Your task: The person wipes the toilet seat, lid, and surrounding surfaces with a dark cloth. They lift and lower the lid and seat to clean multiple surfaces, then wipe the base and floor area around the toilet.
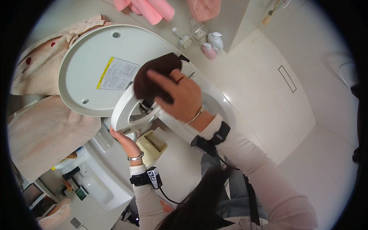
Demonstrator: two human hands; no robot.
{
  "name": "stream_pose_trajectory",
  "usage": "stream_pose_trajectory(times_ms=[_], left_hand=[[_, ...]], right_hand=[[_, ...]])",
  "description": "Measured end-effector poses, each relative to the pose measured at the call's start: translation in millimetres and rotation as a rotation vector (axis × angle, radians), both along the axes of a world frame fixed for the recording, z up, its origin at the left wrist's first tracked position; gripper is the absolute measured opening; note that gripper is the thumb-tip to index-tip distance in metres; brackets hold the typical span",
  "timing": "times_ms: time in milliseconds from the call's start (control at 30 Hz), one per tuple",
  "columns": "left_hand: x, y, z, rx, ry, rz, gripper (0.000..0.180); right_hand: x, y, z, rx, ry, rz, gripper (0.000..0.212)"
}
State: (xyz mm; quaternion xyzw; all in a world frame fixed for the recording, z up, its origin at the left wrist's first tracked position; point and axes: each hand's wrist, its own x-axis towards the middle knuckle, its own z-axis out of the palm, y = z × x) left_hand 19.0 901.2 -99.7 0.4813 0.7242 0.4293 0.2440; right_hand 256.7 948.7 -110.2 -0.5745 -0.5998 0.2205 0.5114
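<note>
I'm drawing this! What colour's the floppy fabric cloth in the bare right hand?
The cloth in the right hand is dark brown, clearest in the head view.

Head-worn fisheye view, facing down, fairly near the toilet seat (121, 110)

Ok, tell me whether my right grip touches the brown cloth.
Touching: in the head view, the right grip holds the brown cloth, a finger lying across it.

The right hand (182, 96) holds a dark brown cloth (142, 86) in its fingers (161, 81) over the raised toilet seat (119, 115), while the left hand (127, 143) touches the seat's edge. The open lid (82, 63) bears a label (119, 74).
</note>
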Motion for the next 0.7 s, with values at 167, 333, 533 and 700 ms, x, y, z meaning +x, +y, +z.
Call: stream_pose_trajectory(times_ms=[167, 333, 533, 700], left_hand=[[-1, 2, -1, 0.029, -0.008, -0.020, 0.058], [-8, 5, -4, 0.037, -0.076, 0.010, 0.062], [-7, 6, -2, 0.106, -0.117, 0.020, 0.060], [3, 11, 2, 0.097, -0.106, 0.085, 0.060]], right_hand=[[29, 13, -66, -0.260, 0.133, -0.102, 0.054], [48, 22, -165, -0.606, 0.207, -0.064, 0.048], [45, 26, -233, -0.846, 0.101, -0.059, 0.052], [16, 15, -209, -0.896, 0.041, -0.272, 0.058]])
